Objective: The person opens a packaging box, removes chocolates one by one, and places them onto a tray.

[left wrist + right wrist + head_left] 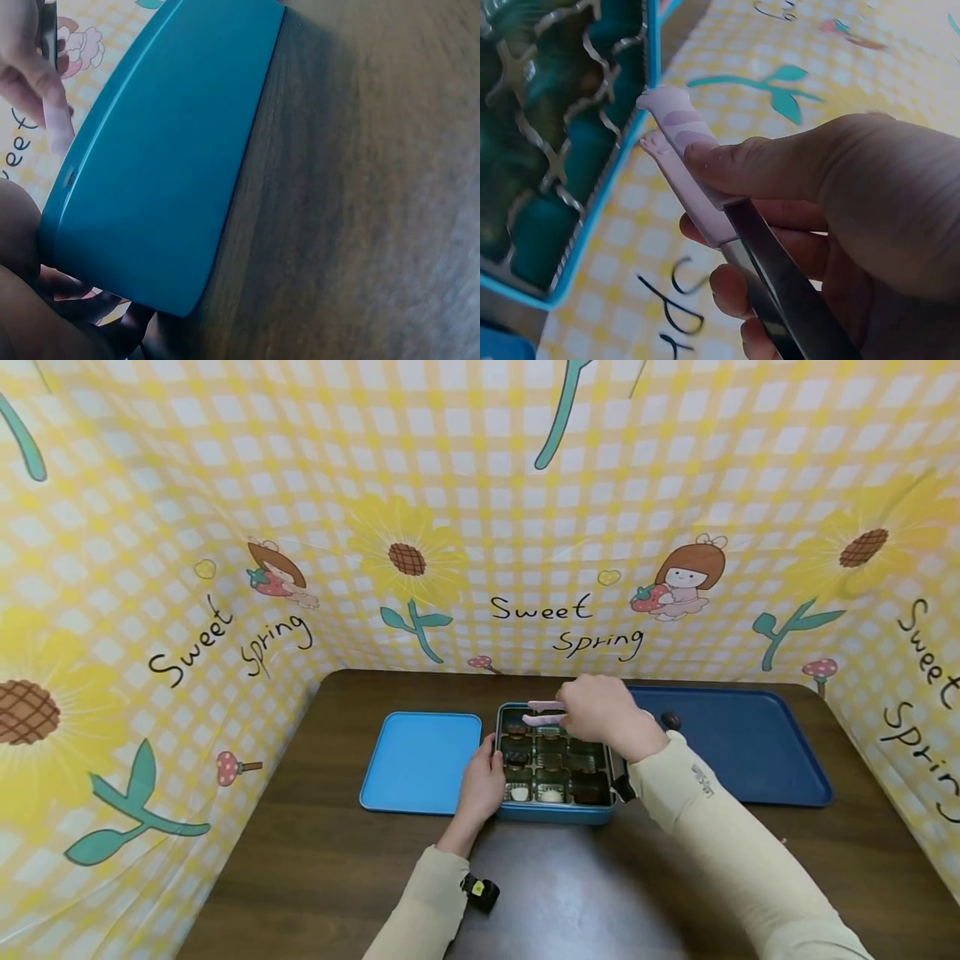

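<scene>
My right hand holds a pair of small tongs with metal arms and pink, paw-shaped tips. Thumb and fingers press on either side of them, and the tips stand slightly apart with nothing visible between them. In the head view the tongs lie over the back-left compartments of a teal box. That box is divided into several compartments, some holding dark or whitish pieces. At its left wall, my left hand grips the side, thumb near the rim. The left wrist view shows fingers curled around the box's end.
Left of the box lies a light blue lid-like tray. A dark blue tray is at the right, partly behind my right arm, with a small dark round piece on it. Patterned cloth hangs behind the brown table.
</scene>
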The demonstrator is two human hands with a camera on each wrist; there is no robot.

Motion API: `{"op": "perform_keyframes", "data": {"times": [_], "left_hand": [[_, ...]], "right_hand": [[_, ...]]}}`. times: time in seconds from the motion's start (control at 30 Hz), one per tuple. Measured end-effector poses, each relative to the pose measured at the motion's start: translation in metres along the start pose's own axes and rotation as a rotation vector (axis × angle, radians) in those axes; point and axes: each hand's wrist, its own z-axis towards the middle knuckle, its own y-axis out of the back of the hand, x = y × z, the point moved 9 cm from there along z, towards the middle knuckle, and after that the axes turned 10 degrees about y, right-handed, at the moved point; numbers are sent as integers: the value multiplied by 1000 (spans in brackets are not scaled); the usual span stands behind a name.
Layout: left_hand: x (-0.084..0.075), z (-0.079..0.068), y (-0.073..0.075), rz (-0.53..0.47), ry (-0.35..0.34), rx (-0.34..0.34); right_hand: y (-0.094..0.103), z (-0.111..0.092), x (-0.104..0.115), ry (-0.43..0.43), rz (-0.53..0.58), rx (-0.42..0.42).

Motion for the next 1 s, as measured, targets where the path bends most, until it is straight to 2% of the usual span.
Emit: {"op": "perform_keyframes", "data": {"times": [0.17, 0.47, 0.73, 1.0], "left_hand": [[-1, -2, 0, -8, -13, -3], [-1, -2, -1, 22, -36, -7], [-1, -2, 0, 23, -48, -13], [0, -1, 1, 25, -34, -3]], "right_hand": [[-12, 17, 8, 30, -19, 31], [-23, 41, 19, 59, -99, 109], [-29, 56, 34, 100, -166, 134], [-41, 67, 40, 88, -185, 198]]}}
